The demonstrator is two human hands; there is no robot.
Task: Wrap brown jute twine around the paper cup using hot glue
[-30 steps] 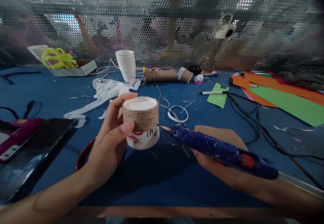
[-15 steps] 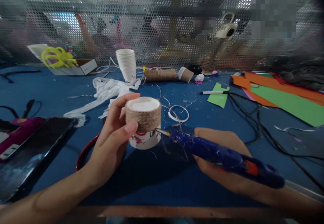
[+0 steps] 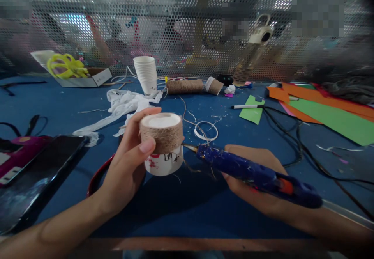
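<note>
My left hand is closed round a short white paper cup with red and black print. Brown twine is wound round the cup's upper part, and my thumb presses on it. In my right hand I grip a blue hot glue gun with an orange-red part, a clear stick coming out of its rear. Its metal nozzle points left, at the lower edge of the twine on the cup's right side; whether it touches cannot be told. A loose twine end hangs beside the cup.
A stack of white paper cups, a twine spool and white fabric lie behind. A phone is at left, coloured paper and black cables at right. Perforated metal mesh borders the table's back.
The cup has shifted slightly left and turned a little in my left hand. The glue gun's nozzle has risen slightly along the cup's right side.
</note>
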